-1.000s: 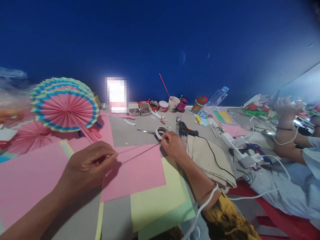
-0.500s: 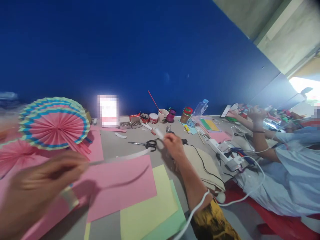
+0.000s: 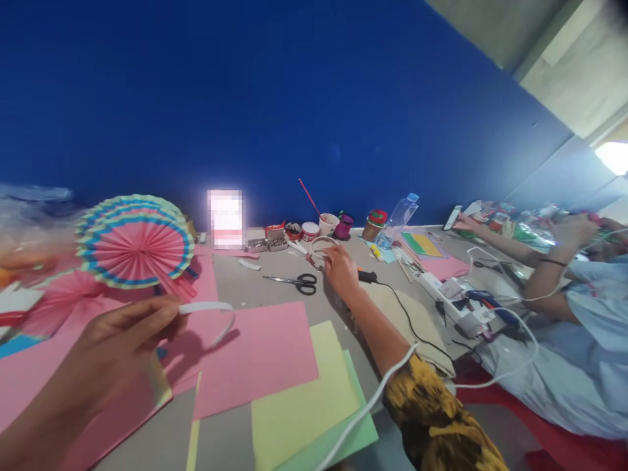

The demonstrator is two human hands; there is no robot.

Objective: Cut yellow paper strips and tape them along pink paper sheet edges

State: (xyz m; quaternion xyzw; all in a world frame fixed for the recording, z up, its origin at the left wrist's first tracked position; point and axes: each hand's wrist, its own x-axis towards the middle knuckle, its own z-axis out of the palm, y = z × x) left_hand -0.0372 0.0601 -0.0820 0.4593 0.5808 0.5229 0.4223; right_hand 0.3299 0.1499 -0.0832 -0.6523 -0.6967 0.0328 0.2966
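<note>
My left hand (image 3: 128,337) pinches one end of a white strip of tape (image 3: 209,307), whose free end curls down over the pink paper sheet (image 3: 260,353). A shadow of the strip falls on that sheet. Farther off, my right hand (image 3: 342,269) grips a thin, pale ring that looks like a tape roll (image 3: 312,246), held just above the table. Black-handled scissors (image 3: 305,283) lie on the grey table to the left of that hand. Yellow paper (image 3: 289,418) and green paper (image 3: 360,432) sit partly under the pink sheet.
A pleated pink paper rosette (image 3: 135,245) with blue and yellow edging stands at left. Cups and tubs, including a white cup (image 3: 328,225), line the blue wall. On the right are a black-corded tool (image 3: 367,276), a power strip (image 3: 439,294) and a co-worker's arm (image 3: 544,288).
The white strip, stretched out toward the right before, now curls from my left hand. My right hand has turned so that the ring shows. The view has shifted slightly left.
</note>
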